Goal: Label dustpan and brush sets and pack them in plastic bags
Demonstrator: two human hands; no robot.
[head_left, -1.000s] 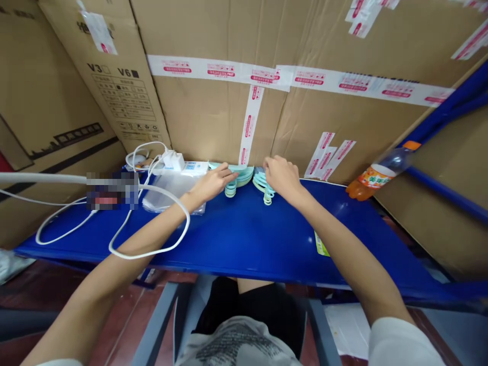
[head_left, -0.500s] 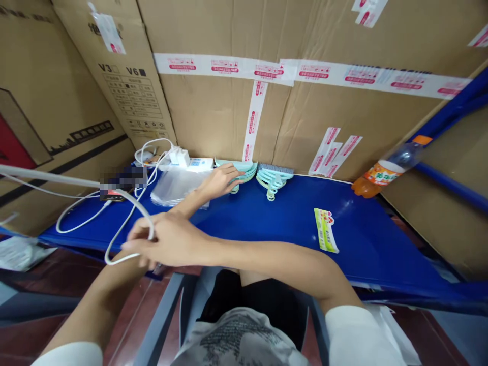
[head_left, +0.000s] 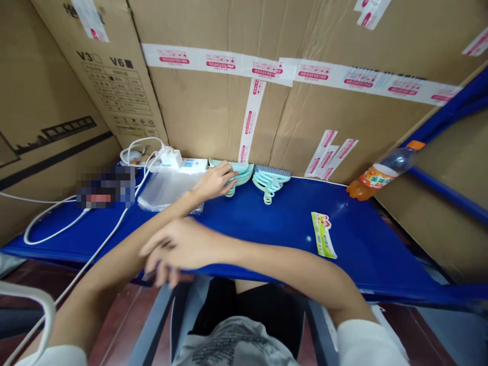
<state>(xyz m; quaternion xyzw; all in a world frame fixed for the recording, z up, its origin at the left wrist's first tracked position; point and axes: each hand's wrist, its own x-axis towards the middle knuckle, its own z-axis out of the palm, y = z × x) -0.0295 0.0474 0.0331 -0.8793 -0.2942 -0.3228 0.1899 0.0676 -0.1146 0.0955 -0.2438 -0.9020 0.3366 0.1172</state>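
Note:
My left hand (head_left: 216, 181) reaches to the back of the table, its fingers loosely stretched over the left side of a stack of mint-green mini dustpans (head_left: 244, 174). Whether the fingertips touch or just hover over the stack, I cannot tell. Just right of it lies a pile of light-blue hand brushes (head_left: 271, 180), bristles toward the cardboard and looped handles toward me. My right hand (head_left: 183, 246) crosses above my left forearm, slightly blurred, with its fingers apart and nothing in them. A white cable (head_left: 48, 310) hangs in the lower left, away from both hands.
Clear plastic bags (head_left: 168, 188) lie beside a white power strip (head_left: 196, 165) with a plugged-in charger (head_left: 171, 157). A green-and-white label card (head_left: 323, 235) is on the blue table (head_left: 244, 229). An orange soda bottle (head_left: 385, 173) leans at right. Cardboard (head_left: 206, 112) walls the back.
My right hand has let go of the white cable, which has dropped to the lower left. That hand has shifted slightly right. My left hand stays by the dustpans as the view shifts a little.

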